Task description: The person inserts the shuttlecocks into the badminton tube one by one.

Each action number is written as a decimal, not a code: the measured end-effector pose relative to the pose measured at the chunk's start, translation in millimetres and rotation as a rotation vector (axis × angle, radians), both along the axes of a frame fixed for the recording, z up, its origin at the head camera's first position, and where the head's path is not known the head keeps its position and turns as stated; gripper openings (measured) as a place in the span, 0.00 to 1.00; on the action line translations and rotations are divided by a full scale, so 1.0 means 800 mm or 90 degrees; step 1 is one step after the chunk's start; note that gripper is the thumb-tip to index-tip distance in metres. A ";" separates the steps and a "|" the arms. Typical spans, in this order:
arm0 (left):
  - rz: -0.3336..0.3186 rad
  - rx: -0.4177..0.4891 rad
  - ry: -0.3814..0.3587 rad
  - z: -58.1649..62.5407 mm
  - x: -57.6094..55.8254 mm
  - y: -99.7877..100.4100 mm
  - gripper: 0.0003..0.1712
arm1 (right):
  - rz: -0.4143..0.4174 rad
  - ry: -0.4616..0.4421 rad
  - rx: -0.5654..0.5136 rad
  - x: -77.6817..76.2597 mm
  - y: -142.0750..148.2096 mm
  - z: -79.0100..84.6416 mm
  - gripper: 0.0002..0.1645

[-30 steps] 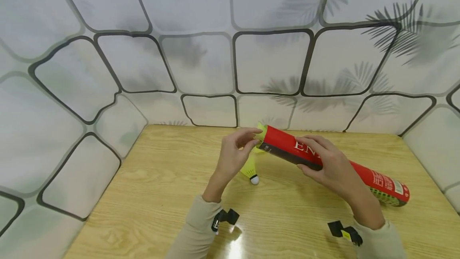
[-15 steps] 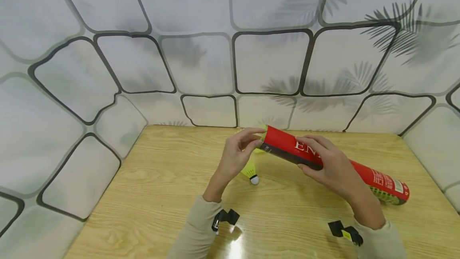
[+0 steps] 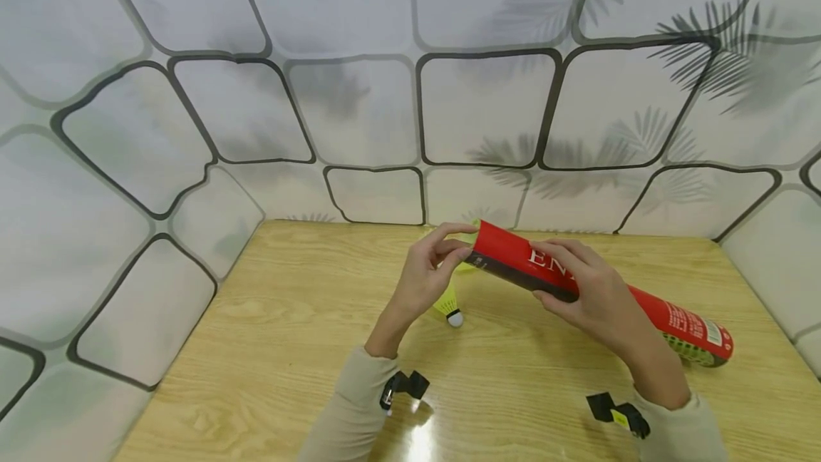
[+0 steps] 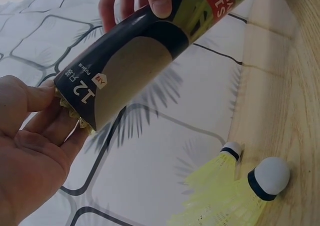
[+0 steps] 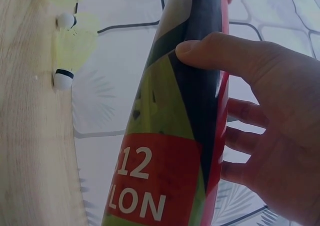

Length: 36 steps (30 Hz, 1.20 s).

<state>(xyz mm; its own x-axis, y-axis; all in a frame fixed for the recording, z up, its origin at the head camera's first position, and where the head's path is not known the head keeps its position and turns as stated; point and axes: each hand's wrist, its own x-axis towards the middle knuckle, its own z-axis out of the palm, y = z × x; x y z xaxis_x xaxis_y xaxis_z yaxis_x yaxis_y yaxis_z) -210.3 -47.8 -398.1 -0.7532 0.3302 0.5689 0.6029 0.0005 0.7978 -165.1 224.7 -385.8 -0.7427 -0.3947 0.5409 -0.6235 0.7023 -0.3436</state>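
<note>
A red and black shuttlecock tube [image 3: 507, 252] slants over the table, its mouth raised toward the left. My right hand [image 3: 596, 298] grips it around the middle, thumb on the near side. At the mouth, my left hand [image 3: 420, 276] pinches a yellow shuttlecock [image 4: 65, 104] by its skirt, thumb and fingers against the tube's rim. Most of that shuttlecock lies hidden inside; just the skirt's edge sticks out. Below the mouth, a yellow shuttlecock [image 3: 449, 305] with a white cork lies on the table, and another shuttlecock [image 4: 231, 150] shows beside it in the left wrist view.
The wooden table [image 3: 288, 348] ends at a patterned wall covering [image 3: 359, 113] at the back and sides. The lower end of the tube is at the right, low over or on the tabletop. A wrist camera mount [image 3: 404, 385] sits on the left sleeve.
The shuttlecock at the mouth has slid deeper into the tube, so less of its skirt shows. My left hand has moved slightly right with it. The right hand stays put.
</note>
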 end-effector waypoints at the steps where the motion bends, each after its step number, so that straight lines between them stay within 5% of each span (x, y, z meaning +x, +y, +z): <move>1: -0.003 0.000 0.002 0.000 0.000 0.000 0.17 | 0.000 0.001 0.000 0.000 0.000 0.000 0.47; 21: -0.034 -0.023 -0.011 -0.002 0.000 0.002 0.16 | 0.000 0.007 0.004 -0.002 0.000 -0.003 0.46; 36: -0.016 -0.024 -0.001 0.003 -0.002 -0.013 0.18 | -0.005 -0.003 -0.010 -0.004 0.009 -0.003 0.45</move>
<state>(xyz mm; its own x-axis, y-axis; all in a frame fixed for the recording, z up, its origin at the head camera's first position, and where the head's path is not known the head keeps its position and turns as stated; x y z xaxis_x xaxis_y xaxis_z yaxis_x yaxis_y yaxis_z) -212.0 -57.9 -395.8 -0.7456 0.3698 0.5544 0.6017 0.0159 0.7986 -168.3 231.6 -388.2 -0.7485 -0.3803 0.5433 -0.6160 0.7023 -0.3570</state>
